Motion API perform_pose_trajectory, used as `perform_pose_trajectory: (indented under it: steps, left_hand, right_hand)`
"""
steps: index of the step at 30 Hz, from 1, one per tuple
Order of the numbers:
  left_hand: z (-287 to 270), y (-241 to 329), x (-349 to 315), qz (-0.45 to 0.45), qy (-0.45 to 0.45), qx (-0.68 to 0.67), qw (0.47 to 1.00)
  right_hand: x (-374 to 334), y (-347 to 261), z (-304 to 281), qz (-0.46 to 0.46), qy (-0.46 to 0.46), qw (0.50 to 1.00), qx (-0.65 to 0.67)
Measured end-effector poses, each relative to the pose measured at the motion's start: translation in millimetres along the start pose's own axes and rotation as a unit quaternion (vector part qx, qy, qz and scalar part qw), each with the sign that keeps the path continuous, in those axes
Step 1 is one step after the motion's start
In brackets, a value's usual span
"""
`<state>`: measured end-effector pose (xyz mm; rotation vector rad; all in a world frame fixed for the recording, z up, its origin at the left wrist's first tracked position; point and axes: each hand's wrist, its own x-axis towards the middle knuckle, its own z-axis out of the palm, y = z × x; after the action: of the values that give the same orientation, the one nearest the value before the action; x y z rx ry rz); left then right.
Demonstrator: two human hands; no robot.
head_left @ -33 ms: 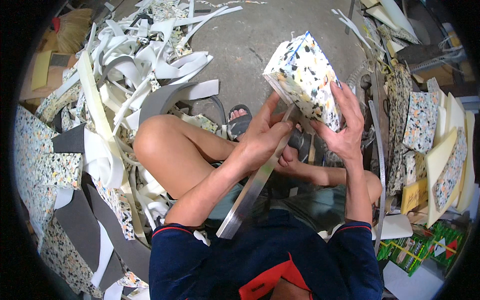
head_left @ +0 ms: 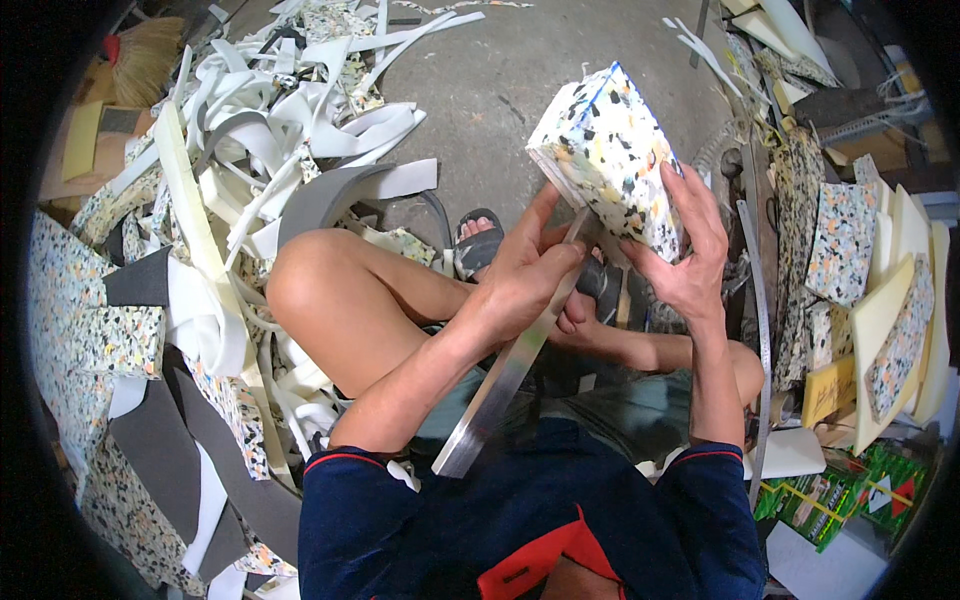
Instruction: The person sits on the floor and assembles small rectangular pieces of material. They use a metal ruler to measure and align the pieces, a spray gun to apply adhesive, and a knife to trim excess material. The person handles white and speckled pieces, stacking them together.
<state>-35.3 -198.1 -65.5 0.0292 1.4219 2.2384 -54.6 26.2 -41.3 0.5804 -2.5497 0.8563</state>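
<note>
My right hand (head_left: 697, 240) grips the near right end of a foam block (head_left: 618, 160), white with black, orange and yellow specks and a blue line along its edges. The block is tilted up in front of me. My left hand (head_left: 522, 272) is closed around a long flat metal bar (head_left: 500, 400), thumb on top. The bar slants from the block's lower left edge back toward my chest. Its far end meets or lies just under that edge; I cannot tell which. Left fingers reach up beside the block's left side, partly hidden.
White and grey foam offcuts (head_left: 290, 120) heap up at the left, beside speckled foam sheets (head_left: 70, 300). A thin metal ruler (head_left: 757, 330) runs along my right side. More foam pieces (head_left: 840, 245) and green packages (head_left: 825, 495) lie at the right. A straw broom (head_left: 148, 60) stands far left.
</note>
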Motion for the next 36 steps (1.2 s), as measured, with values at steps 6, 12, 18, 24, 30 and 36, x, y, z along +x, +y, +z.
perform_pose_trajectory:
  steps: [6,12,18,24,30,36]
  left_hand:
    - [-1,-2,8,0.013,0.003,-0.007,1.000]
    - [5,2,4,0.005,0.034,0.013,0.999]
    - [-2,14,3,-0.076,-0.015,-0.013,0.997]
    - [-10,6,6,-0.091,-0.005,0.002,0.996]
    - [-12,-6,22,-0.085,0.009,-0.023,0.996]
    - [-33,-2,23,-0.100,-0.028,-0.117,0.988]
  right_hand:
    - [5,6,3,-0.013,0.004,1.000,-0.012]
    - [4,8,1,-0.004,-0.013,1.000,-0.019]
    - [8,7,2,0.025,-0.055,0.998,-0.033]
    - [12,12,3,0.050,-0.106,0.992,-0.039]
    - [17,26,1,0.072,-0.140,0.987,-0.034]
    - [36,34,16,0.062,-0.185,0.981,-0.006]
